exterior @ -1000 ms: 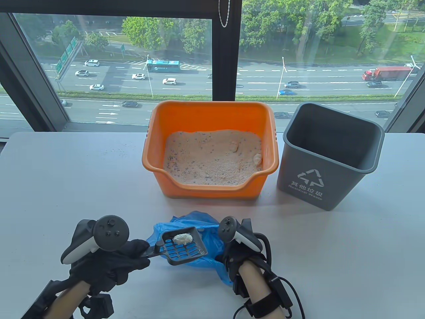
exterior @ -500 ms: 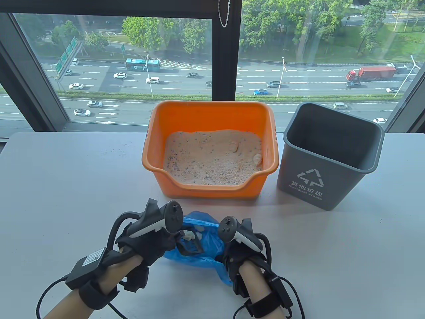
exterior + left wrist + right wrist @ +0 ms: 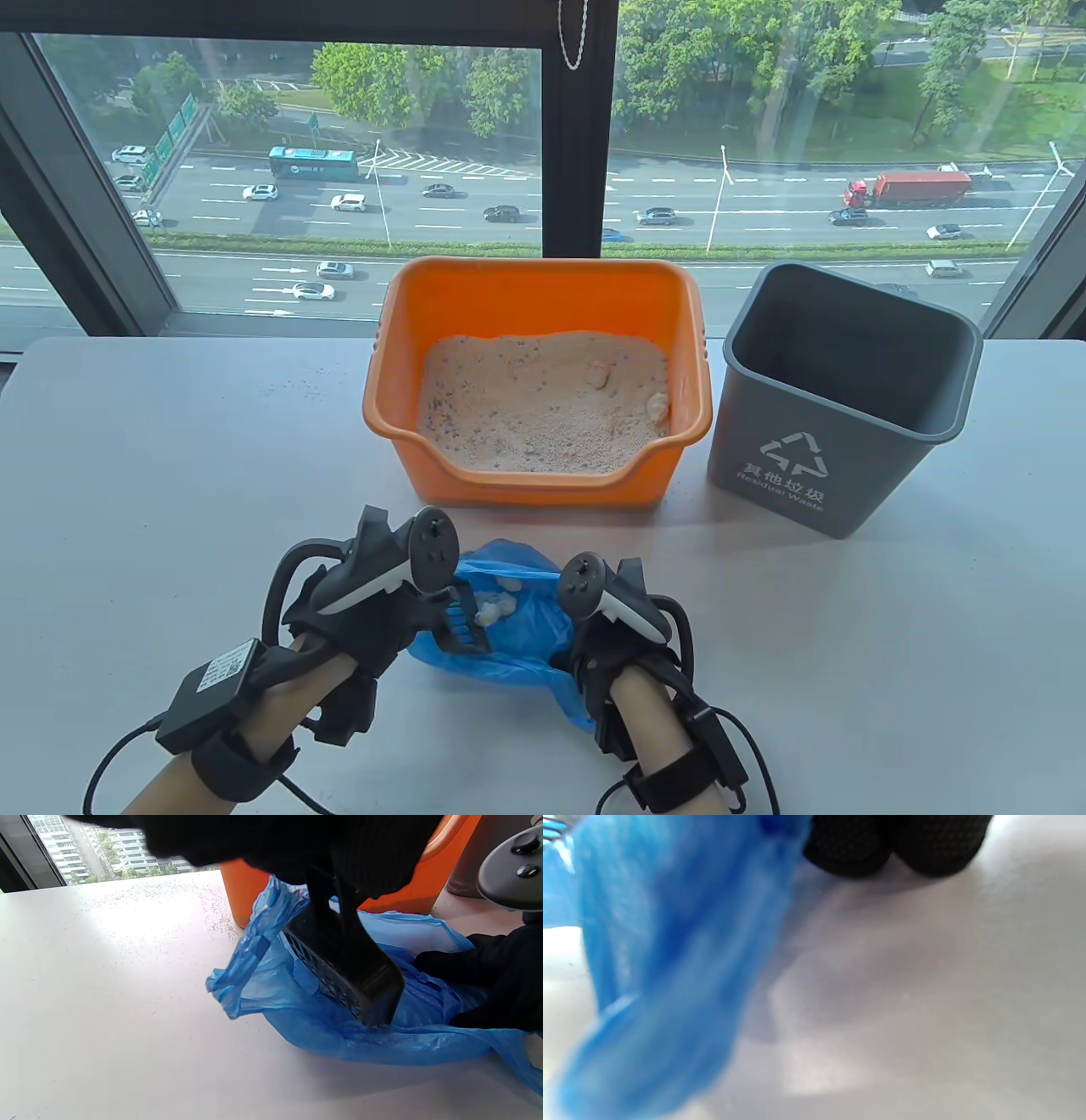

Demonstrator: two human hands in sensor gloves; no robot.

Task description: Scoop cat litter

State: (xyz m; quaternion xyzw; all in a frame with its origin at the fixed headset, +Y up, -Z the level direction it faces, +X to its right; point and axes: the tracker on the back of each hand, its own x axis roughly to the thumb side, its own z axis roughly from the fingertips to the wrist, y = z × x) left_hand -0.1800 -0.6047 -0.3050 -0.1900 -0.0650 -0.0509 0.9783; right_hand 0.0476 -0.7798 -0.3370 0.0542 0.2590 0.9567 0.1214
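At the lower centre of the table view, our left hand (image 3: 365, 611) grasps the black slotted plastic litter scoop (image 3: 343, 971), its long axis steep, blade tipped down into the crumpled blue plastic bag (image 3: 526, 628). Pale clumps (image 3: 494, 604) lie inside the bag. Our right hand (image 3: 611, 645) grips the bag's right edge.

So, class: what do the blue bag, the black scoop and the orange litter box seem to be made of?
Blue bag: thin plastic film, by its look; it crumples and lets light through.
Black scoop: probably rigid moulded plastic, matte, with a slotted grid.
Orange litter box: likely hard plastic, smooth and slightly glossy, with rounded moulded rims.
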